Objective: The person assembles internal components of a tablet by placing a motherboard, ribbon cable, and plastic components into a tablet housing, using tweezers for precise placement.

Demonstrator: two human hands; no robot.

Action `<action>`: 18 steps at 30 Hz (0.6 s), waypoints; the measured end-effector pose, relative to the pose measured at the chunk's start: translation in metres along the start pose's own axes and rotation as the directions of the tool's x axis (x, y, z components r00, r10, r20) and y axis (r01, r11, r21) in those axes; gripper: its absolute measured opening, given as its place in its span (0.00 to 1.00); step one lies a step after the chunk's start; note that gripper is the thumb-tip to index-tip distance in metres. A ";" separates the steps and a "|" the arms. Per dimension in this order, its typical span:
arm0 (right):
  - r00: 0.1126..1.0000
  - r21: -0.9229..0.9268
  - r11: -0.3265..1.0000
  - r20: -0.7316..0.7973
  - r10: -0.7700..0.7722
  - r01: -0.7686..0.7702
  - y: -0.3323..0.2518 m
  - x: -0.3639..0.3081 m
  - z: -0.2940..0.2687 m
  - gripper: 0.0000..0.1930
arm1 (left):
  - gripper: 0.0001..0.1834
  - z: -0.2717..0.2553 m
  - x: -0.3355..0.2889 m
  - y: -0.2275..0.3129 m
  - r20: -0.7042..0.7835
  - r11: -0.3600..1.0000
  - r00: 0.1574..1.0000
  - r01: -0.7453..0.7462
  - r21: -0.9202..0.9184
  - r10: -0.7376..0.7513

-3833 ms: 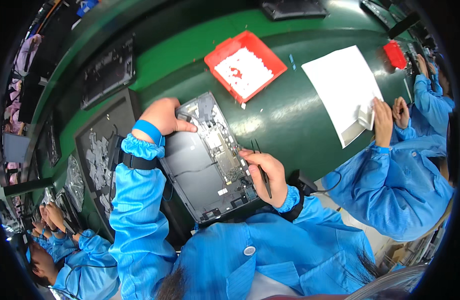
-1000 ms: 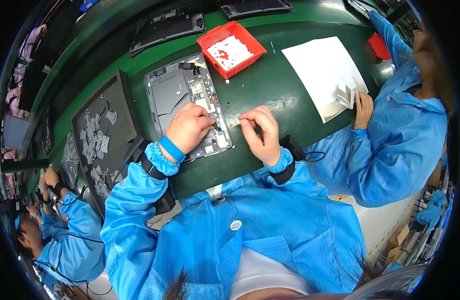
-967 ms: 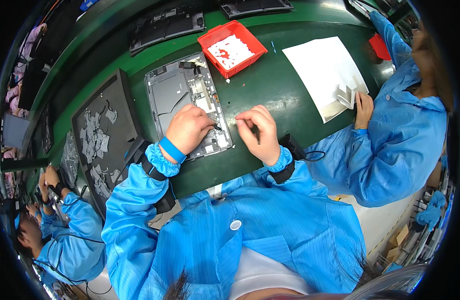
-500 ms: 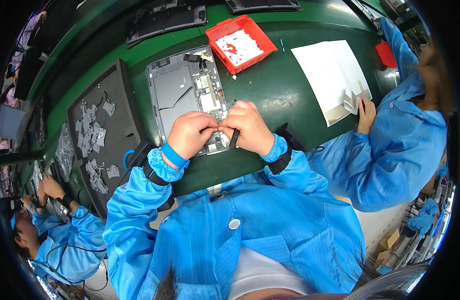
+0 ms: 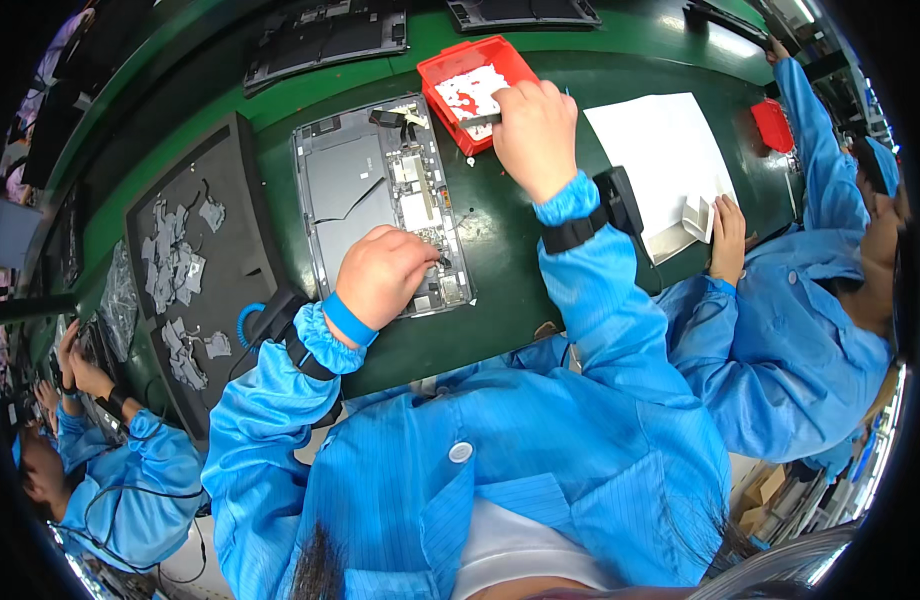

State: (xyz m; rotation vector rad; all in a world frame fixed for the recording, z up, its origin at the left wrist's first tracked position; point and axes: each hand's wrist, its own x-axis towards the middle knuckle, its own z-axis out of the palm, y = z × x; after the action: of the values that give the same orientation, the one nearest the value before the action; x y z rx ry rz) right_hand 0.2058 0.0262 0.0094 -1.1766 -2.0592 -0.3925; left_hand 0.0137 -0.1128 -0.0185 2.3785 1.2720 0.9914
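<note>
An opened flat electronic device (image 5: 342, 165) lies before me, with a grey battery side on the left and a bare circuit board (image 5: 417, 205) on the right. My left hand (image 5: 382, 272) rests over the board's lower part, thumb and forefinger pinched at a small dark spot; what they hold, if anything, is too small to name. My right hand (image 5: 536, 135) is raised at the near right side of a red bin (image 5: 515, 62) of small white pieces (image 5: 472, 90). It grips a slim dark tweezers-like tool (image 5: 479, 120), whose tip points left across the bin.
Left of the device stands a dark tray (image 5: 242, 190) with scraps of grey film (image 5: 175, 255). A white sheet (image 5: 655, 135) lies to the right, beside a co-worker's hand (image 5: 728, 240). More opened devices (image 5: 325, 45) line the far side. Another red bin (image 5: 772, 125) stands farther right.
My right hand has left the circuit board and moved up and right to the red bin, carrying the dark tool. My left hand stays at the board. The red bin has shifted slightly.
</note>
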 end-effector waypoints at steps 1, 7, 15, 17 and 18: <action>1.000 -0.034 0.999 0.006 -0.015 0.015 0.005 0.003 0.006 0.06 | 0.09 0.000 0.000 0.001 0.000 1.000 1.000 0.000 -0.002 0.000; 0.991 0.101 0.994 -0.122 0.063 -0.051 0.013 0.000 -0.009 0.06 | 0.09 -0.002 -0.002 0.005 0.024 0.991 0.997 -0.077 0.107 0.075; 0.804 0.848 -0.212 0.528 0.274 -0.485 -0.053 -0.106 -0.054 0.12 | 0.08 -0.001 -0.001 -0.001 -0.035 0.999 0.999 -0.034 -0.005 0.034; 0.825 0.851 -0.028 0.516 0.232 -0.525 -0.059 -0.118 -0.054 0.10 | 0.07 -0.002 -0.001 0.000 -0.006 0.996 0.998 0.061 -0.068 -0.062; 0.807 0.820 0.043 0.552 0.209 -0.571 -0.058 -0.120 -0.053 0.09 | 0.06 -0.003 0.000 0.001 -0.017 0.996 0.999 0.047 -0.082 -0.048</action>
State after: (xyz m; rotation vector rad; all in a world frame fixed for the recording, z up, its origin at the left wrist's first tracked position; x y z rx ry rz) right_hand 0.2191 -0.1100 -0.0348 -0.8232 -1.4390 1.3791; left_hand 0.0120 -0.1134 -0.0161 2.2724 1.2638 1.0335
